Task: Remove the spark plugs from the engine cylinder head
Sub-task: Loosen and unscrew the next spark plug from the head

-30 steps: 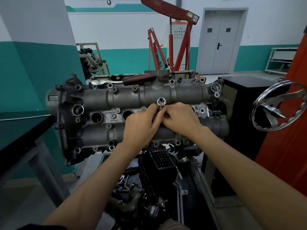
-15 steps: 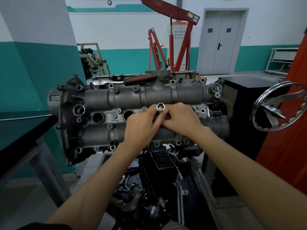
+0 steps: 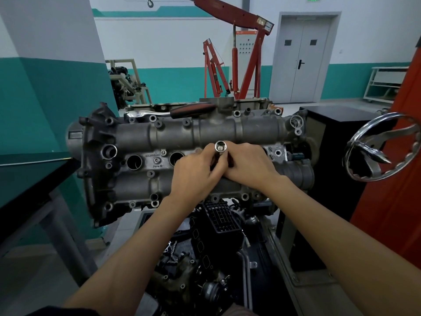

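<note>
The head view shows a chrome steel spark-plug socket (image 3: pixel 220 147) standing out of the third plug well of the grey cast-aluminium cylinder head (image 3: pixel 182 133), its open square drive facing the camera; the left hand (image 3: pixel 193 172) and right hand (image 3: pixel 248 166) meet around its shaft, fingers curled and pinching it from either side; whether a plug sits inside it cannot be told. Two round plug wells (image 3: pixel 134 161) left of the hands show open and dark, so I judge those plugs likely out; the third is in hand, and a fourth well shows partly just right of the right hand. Counted: one socket, two hands, one red-handled chrome ratchet (image 3: pixel 173 112) lying along the head's far edge.
</note>
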